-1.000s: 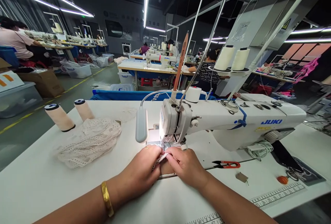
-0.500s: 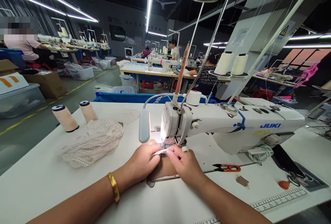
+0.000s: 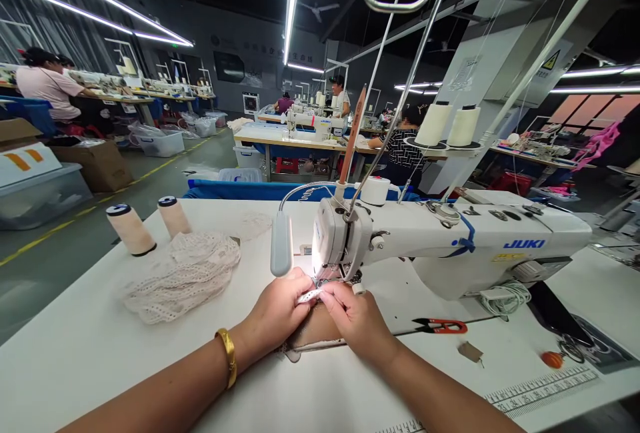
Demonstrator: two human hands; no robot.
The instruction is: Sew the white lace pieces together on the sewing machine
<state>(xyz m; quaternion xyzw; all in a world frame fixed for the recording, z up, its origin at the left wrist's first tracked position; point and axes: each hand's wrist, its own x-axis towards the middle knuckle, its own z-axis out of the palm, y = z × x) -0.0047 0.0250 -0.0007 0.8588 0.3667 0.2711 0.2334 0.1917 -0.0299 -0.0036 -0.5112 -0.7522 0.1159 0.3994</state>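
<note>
so, both hands are close together, right in front of the head of the white sewing machine [image 3: 395, 233]. the left hand [image 3: 280, 306] pinches a thin white strip with little holes [image 3: 309, 296] between its thumb and fingers. the right hand [image 3: 363, 316] pinches the strip too, so it goes across the small gap from one hand to the other. the strip is by the spot where the needle works, but the needle tip is too small to see well, so i cannot tell if the strip is under it. a brown patch [image 3: 320, 328] lies below the hands. a small lamp [image 3: 281, 244] hangs near the left hand.

i think the step in hand is getting the strip straight and lined up at the needle. the next move seems to call for slow, gentle fingers that hold the strip flat, with its edge even, and stay clear of the needle. it looks soft, so it could bunch up if pushed hard.

a heap of lacy cloth [image 3: 185, 280] sits on the table [image 3: 100, 373], off to the left. the snips [image 3: 443, 326] lie to the right, not touching the right hand.
</note>
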